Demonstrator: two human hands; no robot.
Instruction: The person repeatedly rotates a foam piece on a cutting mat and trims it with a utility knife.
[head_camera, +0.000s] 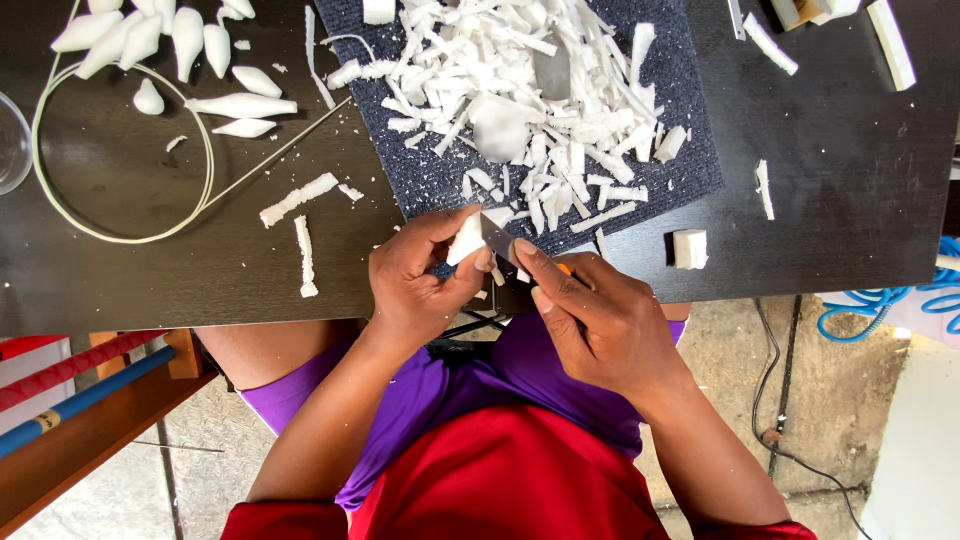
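Observation:
My left hand (420, 275) grips a small white foam piece (465, 240) at the near edge of the dark table (820, 190). My right hand (600, 315) holds a knife whose grey blade (500, 240) lies against the foam piece; a bit of orange handle shows by the index finger. Just beyond the hands a dark blue mat (690, 110) carries a big heap of white foam shavings (520, 90).
Several carved white teardrop foam shapes (240, 105) lie at the far left by a loop of pale cord (120, 235) and a thin metal rod (280, 150). Foam strips (298, 198) and a small foam block (690, 248) rest on the table. A blue hose (880, 300) lies on the floor at right.

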